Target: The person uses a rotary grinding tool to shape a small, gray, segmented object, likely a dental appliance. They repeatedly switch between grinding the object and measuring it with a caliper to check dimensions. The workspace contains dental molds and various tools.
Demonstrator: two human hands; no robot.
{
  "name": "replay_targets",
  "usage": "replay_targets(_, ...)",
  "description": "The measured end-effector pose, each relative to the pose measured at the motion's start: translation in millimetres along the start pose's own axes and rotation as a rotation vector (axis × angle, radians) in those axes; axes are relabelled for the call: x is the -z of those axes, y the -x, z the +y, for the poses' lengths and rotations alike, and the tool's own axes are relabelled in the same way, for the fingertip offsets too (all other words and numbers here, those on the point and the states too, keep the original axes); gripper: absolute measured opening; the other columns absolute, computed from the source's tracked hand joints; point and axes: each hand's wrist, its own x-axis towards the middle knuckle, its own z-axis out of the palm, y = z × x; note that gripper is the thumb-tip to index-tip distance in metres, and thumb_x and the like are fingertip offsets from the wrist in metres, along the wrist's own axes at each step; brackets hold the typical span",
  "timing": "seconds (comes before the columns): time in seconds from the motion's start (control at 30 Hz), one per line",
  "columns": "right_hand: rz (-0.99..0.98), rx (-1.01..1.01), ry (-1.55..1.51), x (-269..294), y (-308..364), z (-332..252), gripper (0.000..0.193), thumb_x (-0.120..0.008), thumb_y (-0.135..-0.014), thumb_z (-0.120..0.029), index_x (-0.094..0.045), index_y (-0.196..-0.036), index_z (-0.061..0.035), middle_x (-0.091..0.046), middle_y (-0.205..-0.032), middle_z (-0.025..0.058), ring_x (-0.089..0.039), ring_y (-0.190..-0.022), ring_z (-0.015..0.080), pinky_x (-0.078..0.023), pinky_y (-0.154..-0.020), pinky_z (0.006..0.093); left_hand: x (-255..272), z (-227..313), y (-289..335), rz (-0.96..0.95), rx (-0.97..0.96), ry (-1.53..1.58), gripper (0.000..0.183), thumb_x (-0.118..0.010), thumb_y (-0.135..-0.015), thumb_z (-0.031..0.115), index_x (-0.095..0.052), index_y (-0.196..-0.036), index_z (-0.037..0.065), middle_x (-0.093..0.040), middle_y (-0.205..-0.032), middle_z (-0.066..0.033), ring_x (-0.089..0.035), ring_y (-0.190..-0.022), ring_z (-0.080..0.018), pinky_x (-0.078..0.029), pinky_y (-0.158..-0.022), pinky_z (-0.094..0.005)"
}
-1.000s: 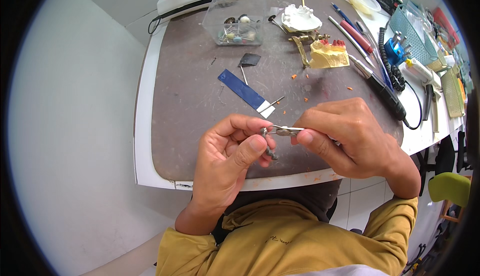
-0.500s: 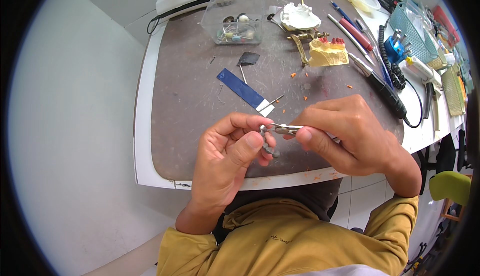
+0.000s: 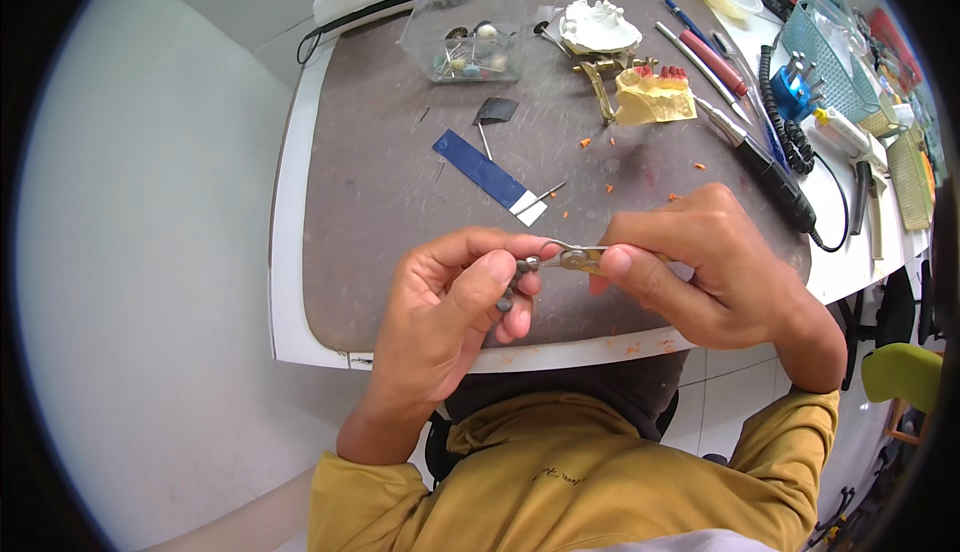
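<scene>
Between the thumb and fingers of my left hand [image 3: 437, 297] is a small grey metal dental casting [image 3: 514, 280], made of several rounded tooth-like units. My fingertips cover part of it. My right hand [image 3: 705, 267] grips a small metal caliper [image 3: 577, 259] by its handles, thumb on one side and fingers on the other. The caliper's thin curved jaws point left and reach the upper unit of the casting; whether both tips touch it is too small to tell. Both hands are above the near part of the brown work mat [image 3: 350, 242].
Beyond my hands lie a blue strip [image 3: 480, 167] with a thin metal rod [image 3: 545, 197] across its white end, and a black square [image 3: 496, 110]. Farther back are a clear box [image 3: 425, 42], a white model [image 3: 598, 24] and a yellow model [image 3: 655, 102]. A corded handpiece [image 3: 770, 177] lies right.
My left hand has shifted slightly left and turned the casting, whose lower end now points more toward my palm. The caliper stays in my right hand at nearly the same place, its hinge turned more into view.
</scene>
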Motion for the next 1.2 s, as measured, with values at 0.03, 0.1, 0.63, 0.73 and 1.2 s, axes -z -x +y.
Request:
replay_targets(0.03, 0.003, 0.008, 0.010, 0, 0, 0, 0.026, -0.054, -0.091, -0.014, -0.055, -0.068, -0.0010, -0.046, -0.049, 0.0128, -0.047, -0.042, 0.0304, -0.035, -0.044, 0.0383, 0, 1, 0, -0.001, 0.007, -0.028, 0.023, -0.056, -0.093, 0.013, -0.065, -0.106, -0.003, -0.062, -0.084, -0.0087, -0.056, -0.062, -0.0086, -0.045, -0.054, -0.0194)
replay_targets(0.1, 0.001, 0.002, 0.005, 0, 1, 0, 0.027, -0.054, -0.091, -0.014, -0.055, -0.067, -0.0013, -0.045, -0.048, 0.0126, -0.046, -0.042, 0.0304, -0.035, -0.043, 0.0384, -1, 3, -1, -0.004, 0.022, -0.085, 0.023, -0.056, -0.093, 0.014, -0.066, -0.105, -0.003, -0.062, -0.082, -0.0080, -0.055, -0.061, -0.0077, -0.043, -0.053, -0.0183)
replay_targets(0.63, -0.049, 0.005, 0.013, 2, 5, 5, 0.030, -0.053, -0.092, -0.017, -0.055, -0.066, -0.0027, -0.044, -0.046, 0.0113, -0.044, -0.040, 0.0288, -0.033, -0.042, 0.0366, -2, 12, -8, -0.035, 0.167, -0.141, 0.023, -0.059, -0.089, 0.017, -0.065, -0.091, -0.005, -0.058, -0.079, -0.0070, -0.044, -0.054, -0.0049, -0.036, -0.049, -0.0165)
replay_targets(0.73, -0.050, -0.010, -0.011, 3, 5, 3, 0.031, -0.053, -0.092, -0.017, -0.054, -0.065, -0.0028, -0.044, -0.047, 0.0125, -0.044, -0.040, 0.0310, -0.032, -0.042, 0.0378, -2, 14, -9, -0.030, 0.185, -0.141, 0.023, -0.059, -0.089, 0.018, -0.065, -0.090, -0.004, -0.058, -0.079, -0.0064, -0.043, -0.053, -0.0045, -0.036, -0.048, -0.0165)
replay_targets(1.2, -0.028, -0.205, -0.184, 3, 0, 0, 0.032, -0.051, -0.095, -0.023, -0.062, -0.078, 0.0011, -0.058, -0.055, 0.0074, -0.055, -0.046, 0.0168, -0.042, -0.046, 0.0300, -2, 42, -33, -0.130, 0.281, -0.357, 0.040, -0.054, -0.094, 0.036, -0.062, -0.100, -0.004, -0.054, -0.076, -0.0025, -0.045, -0.057, -0.0052, -0.038, -0.052, -0.0182)
